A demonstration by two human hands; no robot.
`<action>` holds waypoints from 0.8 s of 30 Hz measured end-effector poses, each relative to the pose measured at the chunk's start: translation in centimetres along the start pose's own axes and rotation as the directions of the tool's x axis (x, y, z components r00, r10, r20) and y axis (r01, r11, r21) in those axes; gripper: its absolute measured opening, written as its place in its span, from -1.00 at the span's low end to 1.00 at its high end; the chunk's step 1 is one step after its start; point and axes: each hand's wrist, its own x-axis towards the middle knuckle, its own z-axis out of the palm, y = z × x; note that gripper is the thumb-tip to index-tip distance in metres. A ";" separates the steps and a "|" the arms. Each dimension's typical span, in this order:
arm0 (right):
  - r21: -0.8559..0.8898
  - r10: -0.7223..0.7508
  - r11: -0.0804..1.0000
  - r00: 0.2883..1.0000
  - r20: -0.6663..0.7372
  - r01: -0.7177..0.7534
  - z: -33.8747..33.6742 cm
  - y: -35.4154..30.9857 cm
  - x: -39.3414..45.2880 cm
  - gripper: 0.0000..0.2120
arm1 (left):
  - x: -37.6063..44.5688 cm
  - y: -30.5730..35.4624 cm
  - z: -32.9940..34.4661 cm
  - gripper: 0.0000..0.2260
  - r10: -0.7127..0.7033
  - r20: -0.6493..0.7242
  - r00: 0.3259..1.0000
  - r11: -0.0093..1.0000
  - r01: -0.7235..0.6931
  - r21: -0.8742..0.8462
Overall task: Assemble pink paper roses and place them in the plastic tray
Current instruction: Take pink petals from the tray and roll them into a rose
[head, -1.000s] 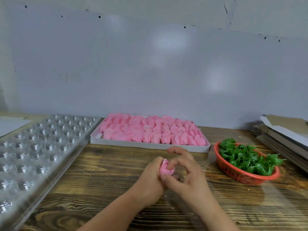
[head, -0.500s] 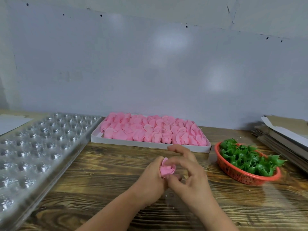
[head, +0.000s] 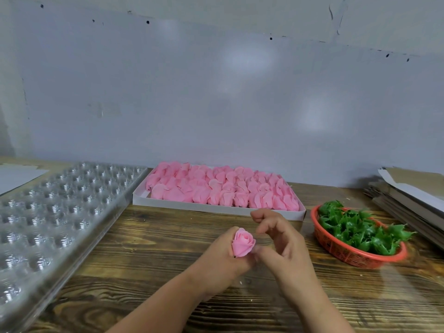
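The left hand (head: pixel 224 258) is gripping a pink paper rose (head: pixel 243 242) above the surface (head: pixel 156 260), while the right hand (head: pixel 282 241) fingers are hanging loosely curled beside it. Shaping seems finished; next it likely needs seating in the plastic tray (head: pixel 60 212).

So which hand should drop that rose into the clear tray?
Probably the left hand: it already holds the pink rose and sits nearer the plastic tray on the left. The right hand only touches it.
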 end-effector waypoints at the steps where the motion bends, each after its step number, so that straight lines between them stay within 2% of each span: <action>1: 0.004 0.013 1.000 1.000 -0.002 -0.013 -0.1 0.1 0.1 -0.85 | 0.0 0.0 0.0 -0.82 -0.003 -0.003 1.000 1.000 0.003 0.006; 7: -0.097 0.012 0.995 1.000 0.013 -0.011 -0.1 0.6 0.1 -0.90 | -0.2 0.0 -0.3 -0.81 -0.027 0.009 1.000 0.999 0.027 0.032; 10: -0.118 0.009 0.993 0.997 -0.079 -0.018 -0.2 1.3 0.3 -0.89 | -0.3 0.0 -0.5 -0.85 -0.048 -0.001 0.999 0.999 0.048 0.023; 13: -0.230 -0.017 0.973 0.991 -0.133 -0.014 -0.4 2.4 0.6 -0.79 | -0.2 -0.1 -1.1 -0.89 -0.084 -0.088 0.993 0.992 0.091 0.083; 17: -0.439 -0.084 0.897 0.994 -0.064 0.047 -0.2 4.1 0.7 -0.68 | -0.1 0.4 -2.1 -0.92 -0.068 -0.142 0.987 0.987 0.087 0.133; 19: -0.473 -0.063 0.880 0.998 -0.020 0.046 0.0 4.4 0.6 -0.66 | -0.1 0.9 -2.5 -0.87 -0.088 -0.202 0.975 0.982 0.118 0.144; 22: -0.490 -0.006 0.872 1.000 0.021 0.016 0.0 4.8 0.6 -0.72 | -0.2 1.6 -4.3 -0.82 -0.132 -0.369 0.920 0.969 0.198 0.146; 24: -0.484 0.029 0.875 0.999 0.023 -0.014 0.0 4.9 0.7 -0.76 | -0.6 2.0 -6.7 -0.83 -0.097 -0.464 0.881 0.965 0.197 0.172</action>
